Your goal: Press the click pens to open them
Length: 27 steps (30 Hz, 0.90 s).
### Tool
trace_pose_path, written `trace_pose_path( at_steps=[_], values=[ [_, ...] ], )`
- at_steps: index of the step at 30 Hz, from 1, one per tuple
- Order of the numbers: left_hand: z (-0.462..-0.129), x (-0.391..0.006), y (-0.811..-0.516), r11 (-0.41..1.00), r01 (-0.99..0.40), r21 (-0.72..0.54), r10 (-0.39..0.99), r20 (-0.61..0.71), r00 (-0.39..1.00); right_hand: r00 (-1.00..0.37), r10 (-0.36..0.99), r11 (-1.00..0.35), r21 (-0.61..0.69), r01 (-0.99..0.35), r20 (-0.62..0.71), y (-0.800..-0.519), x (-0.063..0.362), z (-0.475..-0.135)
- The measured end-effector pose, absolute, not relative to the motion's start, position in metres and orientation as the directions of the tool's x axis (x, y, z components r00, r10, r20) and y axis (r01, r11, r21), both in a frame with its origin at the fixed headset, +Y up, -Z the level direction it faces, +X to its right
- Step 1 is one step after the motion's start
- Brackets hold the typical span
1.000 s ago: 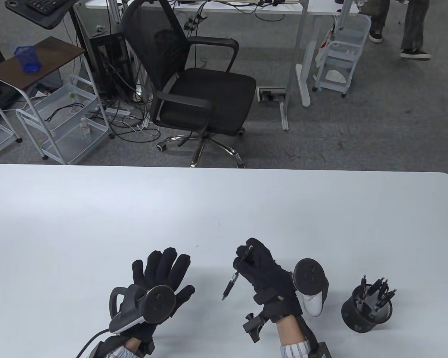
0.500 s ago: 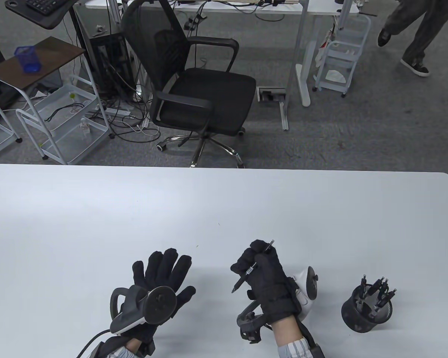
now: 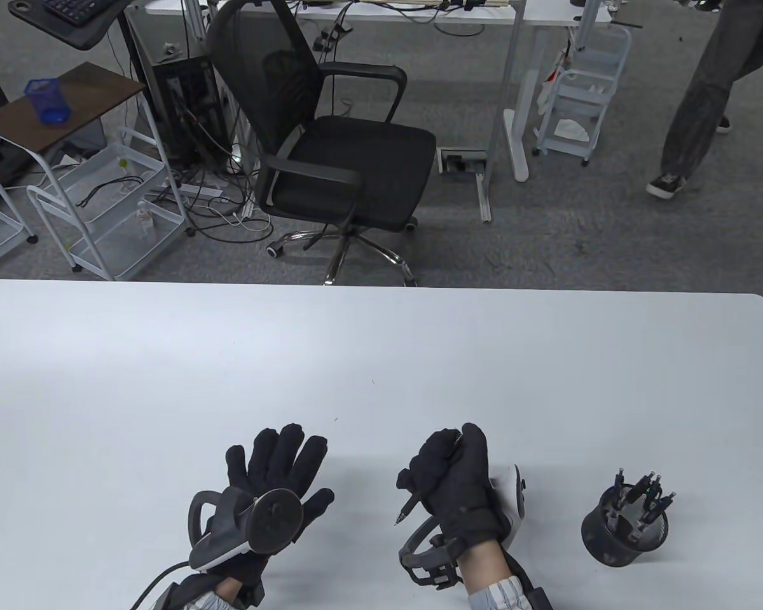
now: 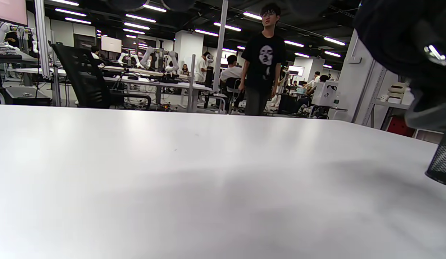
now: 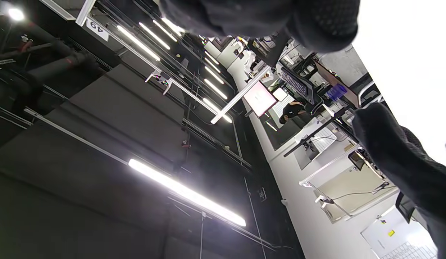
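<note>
I am gripping the slim black click pen [image 3: 413, 502] in my right hand [image 3: 454, 480], fingers curled around the barrel, tip slanting down-left, button end under my thumb. My left hand [image 3: 273, 476] is lying spread, farther from it; the black mesh cup [image 3: 623, 530] of pens is standing right.
</note>
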<state>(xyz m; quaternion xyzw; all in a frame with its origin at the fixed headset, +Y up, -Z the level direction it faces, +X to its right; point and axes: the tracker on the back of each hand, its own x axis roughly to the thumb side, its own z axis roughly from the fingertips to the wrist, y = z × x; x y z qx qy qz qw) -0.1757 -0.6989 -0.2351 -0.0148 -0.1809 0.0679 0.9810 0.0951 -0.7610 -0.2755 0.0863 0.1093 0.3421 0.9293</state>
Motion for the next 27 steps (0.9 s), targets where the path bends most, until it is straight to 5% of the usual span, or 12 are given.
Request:
trace_pose_path(
  at_steps=[18, 27],
  values=[
    [-0.236, -0.175, -0.699, 0.990, -0.128, -0.057, 0.139, 0.353, 0.925, 0.723, 0.685, 0.720, 0.241, -0.651, -0.093, -0.757, 0.096, -0.278],
    [-0.236, -0.176, -0.698, 0.990, -0.131, -0.055, 0.142, 0.353, 0.925, 0.493, 0.870, 0.448, 0.387, -0.806, 0.020, -0.740, 0.089, -0.282]
  ],
)
